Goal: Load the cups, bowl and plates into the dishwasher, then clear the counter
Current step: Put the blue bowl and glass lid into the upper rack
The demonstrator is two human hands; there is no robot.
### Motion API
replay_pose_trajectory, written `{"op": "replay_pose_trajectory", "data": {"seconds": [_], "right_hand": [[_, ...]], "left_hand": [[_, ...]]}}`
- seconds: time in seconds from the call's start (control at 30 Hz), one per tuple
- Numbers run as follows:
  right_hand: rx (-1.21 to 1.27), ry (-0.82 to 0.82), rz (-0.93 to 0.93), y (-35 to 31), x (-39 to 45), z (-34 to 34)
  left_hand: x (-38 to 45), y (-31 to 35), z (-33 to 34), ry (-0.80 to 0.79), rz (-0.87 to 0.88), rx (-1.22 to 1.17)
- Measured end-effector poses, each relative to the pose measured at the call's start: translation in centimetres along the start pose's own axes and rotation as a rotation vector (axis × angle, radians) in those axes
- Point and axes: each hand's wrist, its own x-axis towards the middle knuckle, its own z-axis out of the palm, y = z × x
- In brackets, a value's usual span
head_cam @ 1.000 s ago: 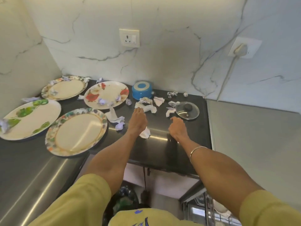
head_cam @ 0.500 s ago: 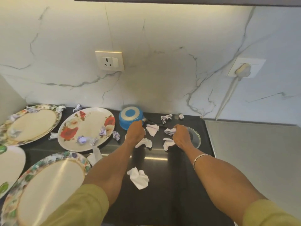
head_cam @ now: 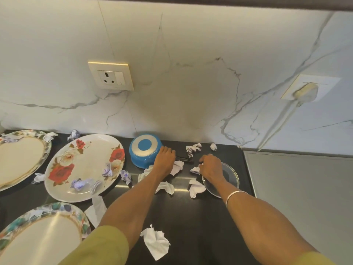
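at the back of a black counter (head_cam: 191,226), beside the marble wall, both of a person's hands work among scraps of paper. left hand (head_cam: 164,161) lies palm down with fingers curled over the dark handle of an upturned blue pan (head_cam: 145,150), seemingly gripping it, though the fingertips are hidden, so i cannot tell for sure. right hand (head_cam: 210,166) has its fingers bent and pinched around a small white paper scrap (head_cam: 195,169), above the edge of a round glass lid (head_cam: 227,181) that lies flat on the counter.

this looks like the counter-clearing stage: one hand gathering litter while the other steadies or readies the pan for lifting.

moving outward, three plates are in view, all flat on the counter to the left: a rose-patterned plate (head_cam: 84,165) carrying about four crumpled paper wads, a gold-rimmed plate (head_cam: 19,157) cut off at the left edge, and a leaf-bordered plate (head_cam: 44,232) at the lower left. none is loaded yet; the dishwasher is out of view. no cups are visible.

roughly a dozen more paper pieces lie loose on the counter, including a large white tissue (head_cam: 156,241) nearest the viewer.

on the wall are one switch socket (head_cam: 111,75) and one plugged outlet (head_cam: 306,90).
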Motion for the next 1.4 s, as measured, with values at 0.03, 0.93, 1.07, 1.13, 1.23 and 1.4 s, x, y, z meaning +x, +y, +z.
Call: {"op": "replay_pose_trajectory", "data": {"seconds": [0.03,0.93,1.07,1.13,1.23,1.4], "right_hand": [[-0.001,0.022,-0.010,0.4,0.3,-0.1],[0.013,-0.031,0.224,3.6,-5.0,-2.4],[0.048,-0.035,0.238,3.3,-5.8,-3.7],[0.059,-0.021,0.248,3.4,-6.4,-4.5],[0.085,0.026,0.281,3.7,-7.6,-5.7],[0.093,0.085,0.322,5.0,-10.3,-7.4]], "left_hand": [[0.4,-0.1,0.1,-0.021,0.014,0.019],[-1.8,-2.5,-3.9,0.078,0.033,0.039],[-2.2,-2.8,-5.4,0.106,0.034,0.063],[-2.7,-2.6,-6.0,0.115,0.037,0.076],[-3.3,-2.1,-6.7,0.134,0.052,0.083],[-4.9,0.0,-7.9,0.159,0.097,0.077]]}}
